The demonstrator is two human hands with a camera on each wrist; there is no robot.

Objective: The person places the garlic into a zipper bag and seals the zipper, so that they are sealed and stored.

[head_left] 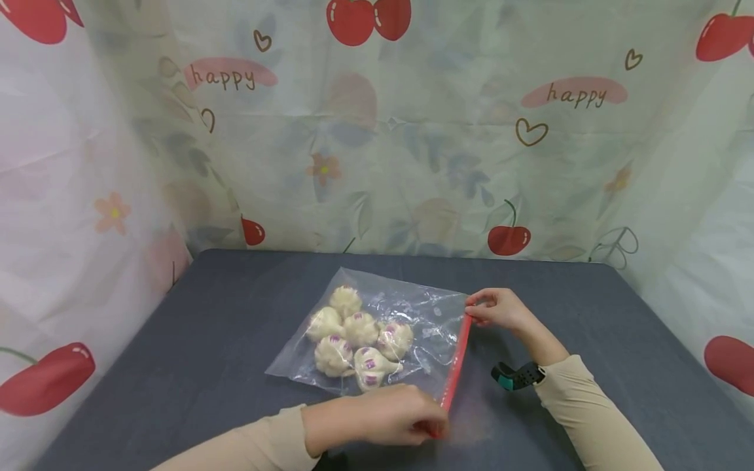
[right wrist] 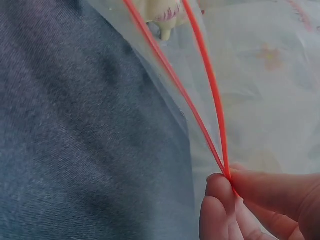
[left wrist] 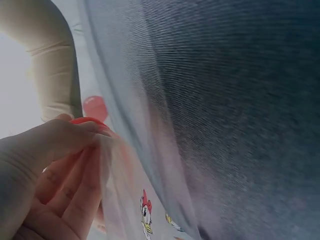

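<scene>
A clear zip bag [head_left: 430, 314] lies on the dark table with several garlic bulbs [head_left: 360, 329] inside. Its red zip strip [head_left: 457, 360] runs along the right side. My right hand [head_left: 497, 307] pinches the far end of that strip between thumb and fingers. At the near end, my left hand [head_left: 397, 415] pinches the strip; its fingers are partly hidden in the head view. In the right wrist view two red strips [right wrist: 212, 85] stand apart and meet at the right fingertips [right wrist: 220, 185], so the bag's mouth gapes. The left wrist view shows the left thumb [left wrist: 65, 135] against the red edge.
The dark grey table [head_left: 235, 366] carries the bag. Patterned curtain sheets [head_left: 400, 163] hang behind it and along both sides. A black band with a teal part [head_left: 518, 377] sits on the right wrist.
</scene>
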